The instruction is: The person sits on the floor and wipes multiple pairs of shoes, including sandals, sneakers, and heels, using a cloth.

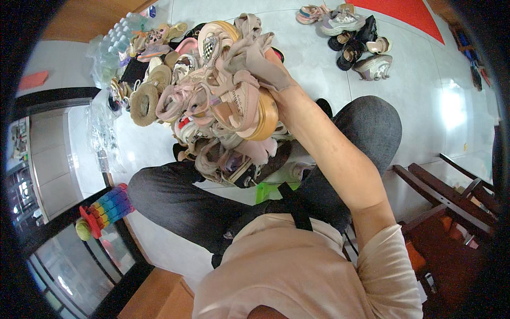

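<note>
My right hand [276, 81] reaches into a heaped pile of shoes, at a beige open sandal [249, 105] with a thick yellow-tan sole. The sandal tips up on its side and bears writing on its insole; my fingers are mostly hidden behind it. Grey-beige fabric [263, 63] drapes over my wrist. Beside the sandal are a pale pink shoe [173, 101], a brown fleece-lined shoe [143, 105] and another yellow-tan-soled sandal [227, 30] with a shiny ornament. Lower in the heap lies a dark shoe [249, 177]. My left hand is out of view.
Several separate shoes [352, 48] lie on the tiled floor [402, 103] near a red mat [406, 14]. Plastic bottles [123, 34] stand behind the pile. A rainbow-coloured knitted item [109, 207] hangs at left, by a dark-framed glass cabinet [75, 271]. Dark wooden furniture [446, 203] stands at right.
</note>
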A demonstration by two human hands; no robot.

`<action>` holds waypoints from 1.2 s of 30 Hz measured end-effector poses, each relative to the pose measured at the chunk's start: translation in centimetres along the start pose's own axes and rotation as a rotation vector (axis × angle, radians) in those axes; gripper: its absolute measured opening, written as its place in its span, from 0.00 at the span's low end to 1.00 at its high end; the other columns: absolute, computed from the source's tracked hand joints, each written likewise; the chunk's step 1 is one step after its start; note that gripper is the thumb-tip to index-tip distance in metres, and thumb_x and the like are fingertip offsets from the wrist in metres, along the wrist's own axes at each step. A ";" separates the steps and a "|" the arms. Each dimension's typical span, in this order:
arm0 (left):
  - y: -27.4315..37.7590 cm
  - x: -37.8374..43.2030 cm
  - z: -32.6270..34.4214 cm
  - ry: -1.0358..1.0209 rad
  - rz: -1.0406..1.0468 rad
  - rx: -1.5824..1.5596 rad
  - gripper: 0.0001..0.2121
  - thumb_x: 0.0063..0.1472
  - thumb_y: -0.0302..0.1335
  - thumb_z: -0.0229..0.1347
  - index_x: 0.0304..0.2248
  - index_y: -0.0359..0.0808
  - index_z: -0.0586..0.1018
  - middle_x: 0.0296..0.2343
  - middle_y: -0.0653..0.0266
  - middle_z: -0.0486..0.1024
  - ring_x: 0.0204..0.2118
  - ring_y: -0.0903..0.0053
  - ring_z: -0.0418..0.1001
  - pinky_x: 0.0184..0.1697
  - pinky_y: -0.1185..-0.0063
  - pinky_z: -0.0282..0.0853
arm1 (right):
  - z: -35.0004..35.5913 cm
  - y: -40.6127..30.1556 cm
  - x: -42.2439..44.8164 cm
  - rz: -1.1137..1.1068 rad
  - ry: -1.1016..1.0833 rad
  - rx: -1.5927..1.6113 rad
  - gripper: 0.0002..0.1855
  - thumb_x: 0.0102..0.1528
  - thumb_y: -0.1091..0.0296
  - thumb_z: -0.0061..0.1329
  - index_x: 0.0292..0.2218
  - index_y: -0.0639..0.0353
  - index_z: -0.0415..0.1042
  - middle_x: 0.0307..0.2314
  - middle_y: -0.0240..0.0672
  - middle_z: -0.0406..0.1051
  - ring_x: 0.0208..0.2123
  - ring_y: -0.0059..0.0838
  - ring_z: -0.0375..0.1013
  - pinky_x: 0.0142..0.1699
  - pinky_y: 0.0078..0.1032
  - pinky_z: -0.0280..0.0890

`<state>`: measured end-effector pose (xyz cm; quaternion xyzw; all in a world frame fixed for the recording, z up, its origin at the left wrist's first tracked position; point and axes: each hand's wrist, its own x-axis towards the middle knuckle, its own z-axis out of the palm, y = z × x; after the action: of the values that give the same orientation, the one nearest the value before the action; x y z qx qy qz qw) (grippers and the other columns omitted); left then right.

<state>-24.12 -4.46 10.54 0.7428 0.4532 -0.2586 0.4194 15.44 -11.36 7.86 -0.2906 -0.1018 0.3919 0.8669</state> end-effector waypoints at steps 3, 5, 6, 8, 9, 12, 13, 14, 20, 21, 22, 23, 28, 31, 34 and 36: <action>-0.1 -0.3 0.1 0.004 0.000 0.005 0.10 0.54 0.32 0.47 0.34 0.36 0.68 0.27 0.64 0.68 0.28 0.75 0.67 0.30 0.82 0.63 | 0.7 -0.7 -0.8 0.021 0.173 -0.175 0.18 0.56 0.62 0.32 0.47 0.57 0.54 0.35 0.35 0.63 0.34 0.24 0.67 0.37 0.23 0.67; 0.0 -0.4 0.2 0.007 0.003 0.013 0.10 0.54 0.32 0.47 0.34 0.36 0.69 0.27 0.64 0.68 0.28 0.75 0.67 0.30 0.82 0.63 | 0.7 -0.7 -1.1 0.032 0.219 -0.058 0.17 0.56 0.61 0.33 0.46 0.57 0.55 0.34 0.35 0.64 0.34 0.25 0.68 0.37 0.23 0.67; 0.0 -0.4 0.1 0.007 0.003 0.020 0.10 0.54 0.32 0.47 0.34 0.36 0.69 0.28 0.63 0.68 0.28 0.75 0.67 0.30 0.82 0.63 | 0.8 -0.7 -1.3 -0.020 0.189 -0.133 0.17 0.56 0.61 0.33 0.45 0.57 0.55 0.34 0.35 0.64 0.34 0.26 0.68 0.37 0.23 0.67; 0.1 -0.3 0.3 0.006 0.009 0.025 0.10 0.54 0.31 0.47 0.35 0.36 0.69 0.28 0.63 0.68 0.28 0.75 0.67 0.30 0.82 0.64 | 0.8 -1.1 -1.0 -0.034 0.141 -0.200 0.16 0.57 0.61 0.33 0.45 0.57 0.56 0.34 0.35 0.65 0.35 0.25 0.68 0.39 0.22 0.67; -0.1 -0.4 0.4 0.003 0.009 0.027 0.10 0.54 0.31 0.47 0.35 0.36 0.69 0.28 0.63 0.68 0.29 0.75 0.68 0.31 0.82 0.64 | 0.8 -1.2 -0.8 -0.041 0.118 -0.231 0.15 0.57 0.62 0.33 0.45 0.57 0.56 0.34 0.35 0.65 0.36 0.25 0.68 0.40 0.22 0.66; -0.2 -0.3 0.6 0.010 0.019 0.032 0.11 0.54 0.31 0.47 0.36 0.36 0.69 0.29 0.63 0.68 0.29 0.75 0.68 0.31 0.82 0.64 | 0.7 -0.9 -0.6 -0.097 0.086 -0.247 0.17 0.57 0.62 0.31 0.47 0.56 0.54 0.38 0.37 0.63 0.38 0.28 0.67 0.41 0.23 0.66; -0.3 -0.4 0.6 0.013 0.023 0.036 0.11 0.54 0.31 0.47 0.36 0.36 0.69 0.29 0.63 0.68 0.29 0.75 0.68 0.31 0.82 0.64 | 0.8 -1.1 -0.7 -0.108 0.079 -0.250 0.17 0.57 0.62 0.31 0.47 0.56 0.54 0.38 0.37 0.63 0.38 0.28 0.67 0.41 0.23 0.66; -0.4 -0.4 0.6 0.013 0.025 0.039 0.11 0.54 0.31 0.48 0.36 0.36 0.69 0.29 0.63 0.68 0.29 0.75 0.68 0.31 0.82 0.64 | 1.0 -1.2 -1.0 -0.050 0.162 -0.160 0.17 0.57 0.62 0.32 0.48 0.55 0.53 0.39 0.38 0.63 0.39 0.29 0.67 0.42 0.23 0.65; -0.9 -0.8 0.6 -0.012 0.031 0.097 0.12 0.54 0.30 0.48 0.37 0.36 0.69 0.30 0.63 0.69 0.30 0.74 0.68 0.33 0.82 0.65 | 1.5 -1.6 -1.8 -0.018 0.204 -0.098 0.17 0.57 0.65 0.30 0.48 0.57 0.54 0.39 0.37 0.63 0.40 0.28 0.66 0.43 0.23 0.64; -1.1 -0.8 0.5 -0.032 0.027 0.122 0.12 0.54 0.30 0.48 0.38 0.36 0.69 0.30 0.63 0.69 0.31 0.74 0.68 0.33 0.82 0.65 | 1.7 -1.3 -1.5 -0.021 0.193 -0.099 0.17 0.57 0.65 0.30 0.48 0.57 0.54 0.39 0.37 0.63 0.40 0.28 0.66 0.43 0.23 0.64; -1.3 -1.1 0.3 -0.062 0.022 0.157 0.12 0.54 0.30 0.48 0.38 0.35 0.70 0.30 0.63 0.69 0.31 0.74 0.69 0.33 0.82 0.65 | 2.0 -1.0 -1.3 -0.035 0.243 -0.184 0.16 0.57 0.66 0.29 0.47 0.57 0.55 0.38 0.36 0.63 0.39 0.26 0.66 0.43 0.23 0.63; -1.4 -1.7 0.0 -0.110 0.006 0.216 0.12 0.54 0.29 0.48 0.38 0.35 0.70 0.31 0.63 0.69 0.31 0.74 0.69 0.33 0.82 0.65 | 2.1 -0.9 -1.1 -0.050 0.296 -0.269 0.16 0.58 0.66 0.28 0.47 0.58 0.55 0.37 0.35 0.63 0.38 0.24 0.65 0.42 0.22 0.63; 4.1 0.1 -4.5 -0.173 0.325 0.364 0.13 0.54 0.29 0.49 0.39 0.35 0.70 0.32 0.63 0.69 0.32 0.74 0.69 0.34 0.81 0.66 | 1.0 0.4 -0.7 -0.140 0.107 -0.310 0.22 0.52 0.74 0.33 0.50 0.59 0.51 0.38 0.32 0.62 0.39 0.20 0.63 0.44 0.20 0.61; 13.3 7.3 -5.1 -0.022 0.572 -0.671 0.25 0.55 0.39 0.48 0.49 0.37 0.59 0.43 0.56 0.64 0.42 0.66 0.65 0.40 0.70 0.64 | 0.2 2.7 0.0 -0.495 0.009 -0.430 0.27 0.48 0.80 0.35 0.51 0.60 0.49 0.41 0.35 0.60 0.42 0.22 0.61 0.46 0.19 0.59; 21.5 11.4 -4.4 -0.129 0.415 -0.996 0.32 0.56 0.50 0.41 0.52 0.36 0.52 0.49 0.59 0.56 0.51 0.65 0.56 0.46 0.70 0.59 | 2.9 2.7 -1.8 -0.417 0.033 -0.353 0.28 0.44 0.84 0.36 0.48 0.63 0.50 0.41 0.32 0.59 0.42 0.21 0.60 0.46 0.19 0.57; 24.2 12.2 -3.0 -0.147 0.434 -1.008 0.32 0.56 0.51 0.38 0.52 0.37 0.52 0.50 0.60 0.55 0.51 0.67 0.56 0.47 0.70 0.58 | 2.9 2.8 -2.5 -0.394 -0.015 -0.343 0.29 0.41 0.83 0.41 0.47 0.62 0.53 0.39 0.32 0.61 0.41 0.22 0.61 0.47 0.21 0.56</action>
<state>2.95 -2.07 12.16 0.5066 0.3269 0.0318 0.7972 10.82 -10.50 8.69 -0.4051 -0.2279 0.1944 0.8638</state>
